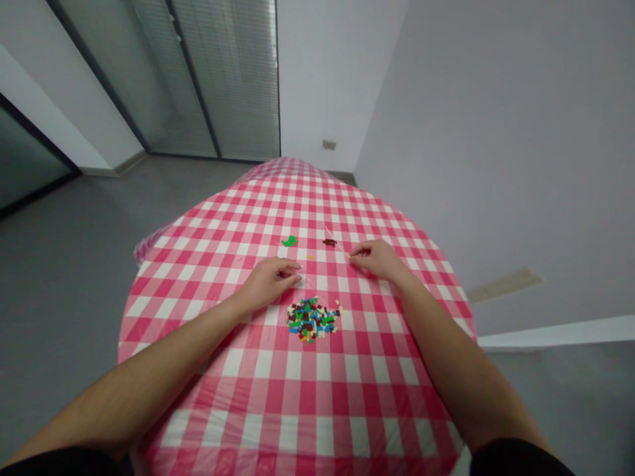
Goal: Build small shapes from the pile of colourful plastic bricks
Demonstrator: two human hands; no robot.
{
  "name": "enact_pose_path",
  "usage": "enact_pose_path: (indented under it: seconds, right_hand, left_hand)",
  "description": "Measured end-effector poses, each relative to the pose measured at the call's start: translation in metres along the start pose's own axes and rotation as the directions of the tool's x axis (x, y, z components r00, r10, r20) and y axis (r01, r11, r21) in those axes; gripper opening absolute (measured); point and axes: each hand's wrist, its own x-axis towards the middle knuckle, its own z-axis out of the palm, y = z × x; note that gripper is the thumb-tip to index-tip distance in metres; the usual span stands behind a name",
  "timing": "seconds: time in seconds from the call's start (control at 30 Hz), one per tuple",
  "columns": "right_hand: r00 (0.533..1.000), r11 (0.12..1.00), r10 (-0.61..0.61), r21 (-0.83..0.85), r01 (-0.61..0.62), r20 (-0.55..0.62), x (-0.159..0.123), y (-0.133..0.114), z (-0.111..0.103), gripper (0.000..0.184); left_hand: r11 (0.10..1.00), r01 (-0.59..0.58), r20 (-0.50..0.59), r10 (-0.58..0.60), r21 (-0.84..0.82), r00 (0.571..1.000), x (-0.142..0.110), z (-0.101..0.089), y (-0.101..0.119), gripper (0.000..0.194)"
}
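Observation:
My left hand (270,281) rests low over the red-and-white gingham tablecloth (297,377), its thumb and fingers slightly apart and holding nothing I can see. My right hand (378,259) lies to its right, loosely curled and also apparently empty. Below and between them is a heap of small multicoloured toy bricks (311,319), not touching either hand. Farther out are a green brick piece (289,241) and a dark brown brick piece (329,242). A tiny yellow piece (310,257) lies between my hands.
The cloth-covered table stands on a grey floor (89,264), with a fold of cloth (149,243) hanging at its left edge. Beyond it are a white wall (496,132) and a glass partition with blinds (223,79).

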Motion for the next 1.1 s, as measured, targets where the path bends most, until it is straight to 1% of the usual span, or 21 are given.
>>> enact_pose_path:
  seconds: [0.07,0.13,0.27,0.4,0.53,0.7,0.73,0.77,0.8,0.83,0.87,0.93,0.97,1.0,1.03,1.1]
  right_hand:
    - [0.996,0.997,0.071,-0.017,-0.070,0.049,0.005,0.014,-0.005,0.008]
    - [0.992,0.994,0.109,-0.025,-0.108,0.068,0.007,0.021,-0.006,0.010]
    - [0.985,0.990,0.140,-0.015,-0.139,0.097,0.008,0.024,-0.004,0.016]
    - [0.986,0.991,0.137,-0.020,-0.136,0.100,0.007,0.021,-0.005,0.018]
    - [0.987,0.992,0.125,-0.026,-0.123,0.100,0.006,0.021,-0.005,0.015]
    - [0.993,0.996,0.081,-0.035,-0.078,0.084,0.006,0.017,-0.004,0.015]
    - [0.994,0.998,0.060,-0.034,-0.057,0.092,0.005,0.014,-0.004,0.016]
    - [0.992,0.999,0.029,-0.024,-0.026,0.123,0.003,0.010,-0.005,0.016]
    - [0.983,1.000,-0.012,-0.003,0.013,0.183,0.000,0.004,-0.005,0.017]
    - [0.960,0.998,-0.067,0.028,0.062,0.270,-0.004,-0.002,-0.006,0.017]
    - [0.917,0.991,-0.131,0.070,0.112,0.377,-0.008,-0.009,-0.006,0.017]
    - [0.787,0.971,-0.239,0.144,0.191,0.569,-0.016,-0.022,-0.005,0.018]
    - [0.728,0.963,-0.269,0.166,0.212,0.630,-0.020,-0.028,-0.004,0.019]
    - [0.685,0.957,-0.288,0.175,0.232,0.669,-0.023,-0.032,-0.003,0.019]
    - [0.659,0.952,-0.300,0.176,0.249,0.690,-0.025,-0.035,-0.001,0.019]
    - [0.651,0.947,-0.311,0.165,0.277,0.693,-0.027,-0.039,0.003,0.019]
  left_hand:
    - [1.000,-0.007,0.004,0.007,0.013,1.000,0.000,0.000,-0.001,0.018]
    - [1.000,-0.012,0.002,0.011,0.021,1.000,0.001,0.001,-0.001,0.017]
    - [0.999,-0.030,-0.002,0.030,0.045,1.000,0.001,0.000,-0.001,0.014]
    - [0.998,-0.044,-0.002,0.044,0.055,0.999,0.001,-0.002,0.001,0.012]
    - [0.997,-0.049,-0.004,0.049,0.062,0.999,0.002,-0.003,0.003,0.012]
    - [0.997,-0.059,-0.001,0.060,0.057,0.998,0.001,-0.002,0.004,0.013]
    - [0.997,-0.061,-0.002,0.061,0.056,0.998,0.001,-0.002,0.003,0.013]
    - [0.997,-0.061,-0.002,0.061,0.056,0.998,0.001,-0.002,0.003,0.013]
    - [0.997,-0.061,-0.002,0.061,0.057,0.998,0.001,-0.002,0.002,0.013]
    - [0.996,-0.063,0.000,0.063,0.060,0.998,0.001,-0.002,0.002,0.014]
    - [0.996,-0.065,0.001,0.065,0.064,0.998,0.001,-0.002,0.002,0.014]
    - [0.995,-0.068,0.005,0.067,0.073,0.998,0.001,-0.002,0.002,0.014]
    - [0.995,-0.066,0.006,0.066,0.076,0.998,0.001,-0.002,0.003,0.014]
    - [0.995,-0.063,0.005,0.063,0.078,0.998,0.001,-0.002,0.004,0.014]
    - [0.995,-0.060,0.004,0.059,0.078,0.998,0.001,-0.002,0.004,0.015]
    - [0.995,-0.055,0.003,0.055,0.077,0.998,0.001,-0.002,0.005,0.015]
